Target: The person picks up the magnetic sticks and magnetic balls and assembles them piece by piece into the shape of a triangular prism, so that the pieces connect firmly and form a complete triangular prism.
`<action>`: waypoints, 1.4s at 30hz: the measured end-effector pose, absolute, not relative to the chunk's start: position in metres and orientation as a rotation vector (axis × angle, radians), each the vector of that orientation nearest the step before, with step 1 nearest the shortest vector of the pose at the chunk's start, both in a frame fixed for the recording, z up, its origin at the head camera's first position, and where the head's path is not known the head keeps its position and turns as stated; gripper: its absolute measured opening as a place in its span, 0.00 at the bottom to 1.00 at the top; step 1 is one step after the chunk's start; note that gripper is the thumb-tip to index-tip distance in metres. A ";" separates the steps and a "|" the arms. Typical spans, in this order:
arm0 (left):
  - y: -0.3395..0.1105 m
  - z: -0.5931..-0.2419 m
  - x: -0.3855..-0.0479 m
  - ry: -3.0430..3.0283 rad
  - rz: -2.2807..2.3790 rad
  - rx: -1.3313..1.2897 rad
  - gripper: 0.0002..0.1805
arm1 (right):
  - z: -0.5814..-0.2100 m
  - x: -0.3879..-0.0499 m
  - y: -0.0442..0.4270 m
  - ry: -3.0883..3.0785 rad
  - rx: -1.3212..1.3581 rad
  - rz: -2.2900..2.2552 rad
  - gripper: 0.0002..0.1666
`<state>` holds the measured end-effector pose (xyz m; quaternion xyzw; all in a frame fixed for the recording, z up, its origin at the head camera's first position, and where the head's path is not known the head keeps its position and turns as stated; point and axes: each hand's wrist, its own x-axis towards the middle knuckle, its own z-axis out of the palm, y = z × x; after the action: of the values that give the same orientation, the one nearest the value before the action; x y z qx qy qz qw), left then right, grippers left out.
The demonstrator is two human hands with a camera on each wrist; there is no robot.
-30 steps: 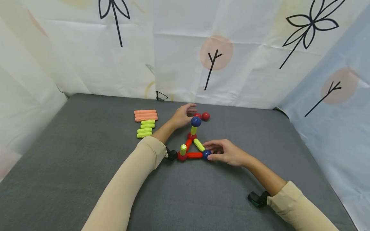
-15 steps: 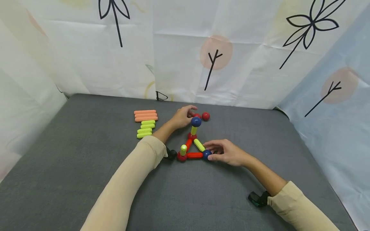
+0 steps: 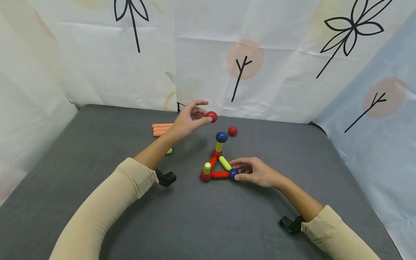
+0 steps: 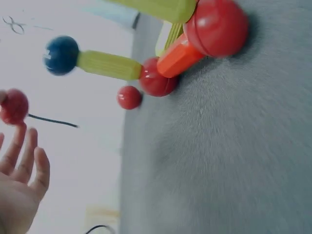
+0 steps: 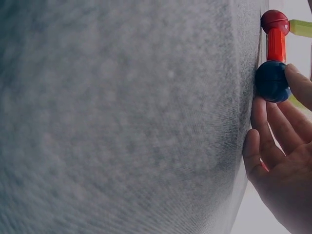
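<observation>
My left hand [image 3: 188,121] pinches a red ball [image 3: 211,116] between thumb and fingers, raised above the far part of the table. In the left wrist view that red ball [image 4: 14,106] sits at the fingertips. A triangle of building rods and balls lies on the table: two red rods [image 3: 220,174], a yellow-green rod [image 3: 225,163], two red balls and a blue ball [image 3: 233,174]. Upright yellow-green rods rise from both red balls; the far one bears a blue ball [image 3: 221,137]. My right hand [image 3: 258,172] holds the triangle's blue corner ball [image 5: 272,82] between thumb and fingers.
One loose red ball [image 3: 232,131] lies behind the triangle. Orange rods [image 3: 161,129] lie at the back left, partly covered by the left arm, with a yellow-green rod end [image 3: 169,151] showing below it. A patterned cloth [image 3: 201,54] hangs behind the grey table [image 3: 201,224].
My left hand has lifted one of the two loose red balls off the table and moved it up and left. My right hand stays at the blue corner ball.
</observation>
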<state>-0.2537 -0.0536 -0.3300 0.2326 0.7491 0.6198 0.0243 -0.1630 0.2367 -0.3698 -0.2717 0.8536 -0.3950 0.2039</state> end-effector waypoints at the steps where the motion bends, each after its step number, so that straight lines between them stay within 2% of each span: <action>1: -0.060 -0.327 -0.248 2.291 1.930 0.764 0.29 | -0.370 -0.163 0.236 2.380 -0.759 -1.103 0.29; 8: -0.082 -0.324 -0.212 2.126 1.747 1.050 0.30 | -0.370 -0.163 0.237 2.381 -0.756 -1.103 0.29; 13: -0.084 -0.330 -0.196 2.089 1.632 1.106 0.29 | -0.371 -0.163 0.237 2.379 -0.761 -1.108 0.29; 20: -0.081 -0.337 -0.191 2.041 1.539 1.146 0.29 | -0.374 -0.163 0.238 2.373 -0.785 -1.128 0.29; 31: -0.098 -0.337 -0.194 2.124 1.570 1.061 0.25 | -0.374 -0.163 0.237 2.377 -0.785 -1.121 0.29; 37: -0.133 -0.346 -0.218 2.419 1.592 0.896 0.20 | -0.372 -0.163 0.237 2.381 -0.789 -1.123 0.29; 42: -0.158 -0.361 -0.236 2.703 1.388 0.722 0.20 | -0.373 -0.163 0.237 2.382 -0.797 -1.117 0.29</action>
<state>-0.2359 -0.1576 -0.3611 0.2311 0.8654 0.4446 0.0093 -0.1626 0.2372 -0.3727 -0.2842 0.8500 -0.3985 0.1949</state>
